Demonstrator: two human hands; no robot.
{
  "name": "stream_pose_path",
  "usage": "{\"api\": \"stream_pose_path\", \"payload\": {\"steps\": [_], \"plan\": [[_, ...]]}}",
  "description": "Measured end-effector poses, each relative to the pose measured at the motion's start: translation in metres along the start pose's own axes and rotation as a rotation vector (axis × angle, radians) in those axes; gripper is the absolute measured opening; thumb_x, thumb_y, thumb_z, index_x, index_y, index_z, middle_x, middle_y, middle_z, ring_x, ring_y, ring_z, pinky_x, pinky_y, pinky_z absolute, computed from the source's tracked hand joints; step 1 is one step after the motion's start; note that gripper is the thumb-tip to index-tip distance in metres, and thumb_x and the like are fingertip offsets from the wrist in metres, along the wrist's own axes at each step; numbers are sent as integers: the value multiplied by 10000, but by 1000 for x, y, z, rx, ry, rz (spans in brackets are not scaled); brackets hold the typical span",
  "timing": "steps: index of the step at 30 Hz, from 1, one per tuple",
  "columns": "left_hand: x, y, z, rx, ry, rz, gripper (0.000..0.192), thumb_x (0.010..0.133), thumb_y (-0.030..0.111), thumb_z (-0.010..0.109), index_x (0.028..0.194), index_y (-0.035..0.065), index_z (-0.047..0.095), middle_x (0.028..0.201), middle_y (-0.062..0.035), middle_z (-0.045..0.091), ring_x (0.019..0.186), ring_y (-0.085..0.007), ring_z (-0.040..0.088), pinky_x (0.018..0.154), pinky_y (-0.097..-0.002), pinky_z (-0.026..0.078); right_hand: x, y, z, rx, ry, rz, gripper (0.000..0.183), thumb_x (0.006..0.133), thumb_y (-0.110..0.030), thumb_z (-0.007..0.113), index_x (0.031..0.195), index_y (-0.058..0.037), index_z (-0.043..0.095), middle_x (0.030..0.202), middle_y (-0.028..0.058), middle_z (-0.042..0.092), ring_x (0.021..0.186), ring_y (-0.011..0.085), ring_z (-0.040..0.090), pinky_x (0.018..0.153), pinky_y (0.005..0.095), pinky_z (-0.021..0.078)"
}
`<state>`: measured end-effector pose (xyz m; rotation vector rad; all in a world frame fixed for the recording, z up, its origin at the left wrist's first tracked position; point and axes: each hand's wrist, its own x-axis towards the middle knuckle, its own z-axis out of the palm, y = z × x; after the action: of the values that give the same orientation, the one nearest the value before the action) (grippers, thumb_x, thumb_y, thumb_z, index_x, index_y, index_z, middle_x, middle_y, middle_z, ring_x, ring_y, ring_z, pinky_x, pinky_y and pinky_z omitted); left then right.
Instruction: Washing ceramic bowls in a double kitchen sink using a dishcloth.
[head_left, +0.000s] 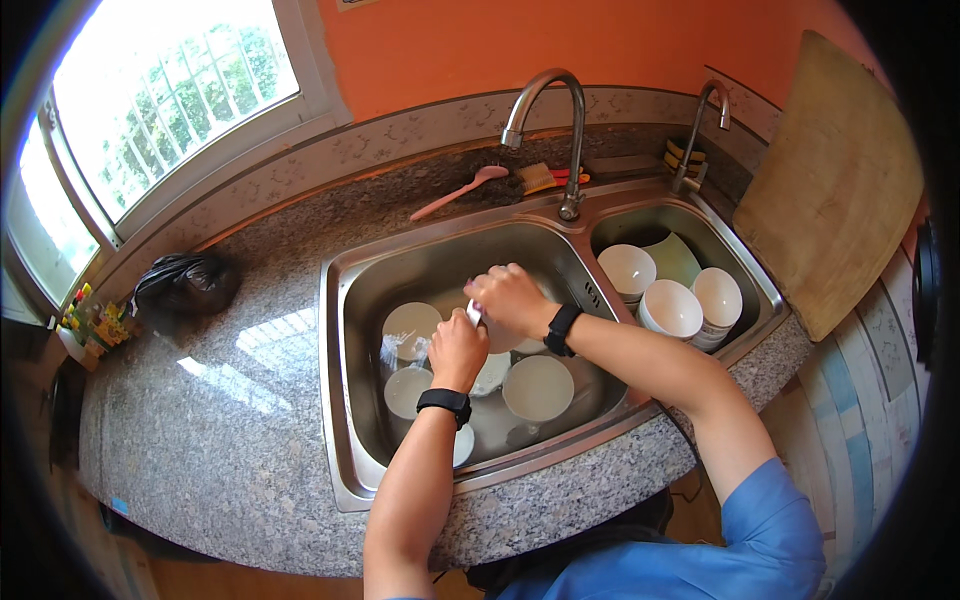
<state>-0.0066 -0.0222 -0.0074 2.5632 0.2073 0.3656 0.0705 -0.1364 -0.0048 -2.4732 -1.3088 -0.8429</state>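
Over the large sink basin (360, 442) both of my hands meet at a white dish (474, 312), seen nearly edge-on and mostly hidden by my fingers. My left hand (458, 349) grips its near side. At its far side my right hand (510, 298) is closed over it, with a bit of purple (470, 288) showing by the fingers; I cannot tell what that is. Below my hands several pale bowls lie in water, among them one at the right (538, 388), one at the back left (412, 331) and one at the left (408, 392).
The smaller basin holds stacked white bowls (673, 308) and a pale green board or plate (675, 259). A tall faucet (577, 135) rises behind; a pink spoon (461, 192) and brush (535, 178) lie near it. A wooden cutting board (832, 195) leans right; a black plastic bag (184, 289) sits left.
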Motion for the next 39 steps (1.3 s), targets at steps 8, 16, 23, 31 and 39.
{"api": "stream_pose_path", "payload": {"steps": [8,16,23,31,39], "plan": [[9,-30,15,-220,46,34,129,750,39,503,709,-78,537,672,-282,584,659,-427,600,648,-480,491,25,1,-10,45,-47,-287,115,709,-135,572,810,-81,585,711,83,595,671,248,589,596,363,474],[16,-6,-4,-649,-77,-245,228,777,-2,384,721,-117,573,514,-177,584,438,-240,608,420,-338,490,0,59,43,976,-31,673,165,745,-31,531,881,-13,623,794,125,640,702,259,602,663,335,479],[14,-27,-6,-1119,-85,-577,190,803,40,420,843,-52,582,693,-140,614,551,-214,622,485,-285,484,9,-32,39,1833,175,1284,128,787,1,458,863,9,561,816,80,618,755,206,608,662,314,486],[16,-49,7,-245,41,-223,273,787,156,495,942,-65,537,762,-279,612,696,-410,622,630,-491,502,10,-1,24,621,181,622,90,665,-15,498,724,3,564,715,202,599,711,367,598,649,408,479],[7,-23,11,-85,81,16,157,759,127,522,809,-18,554,760,-268,598,750,-450,571,699,-517,458,19,-17,0,-201,84,-227,58,706,-159,554,687,-110,579,693,48,598,680,225,576,620,379,448]]}}
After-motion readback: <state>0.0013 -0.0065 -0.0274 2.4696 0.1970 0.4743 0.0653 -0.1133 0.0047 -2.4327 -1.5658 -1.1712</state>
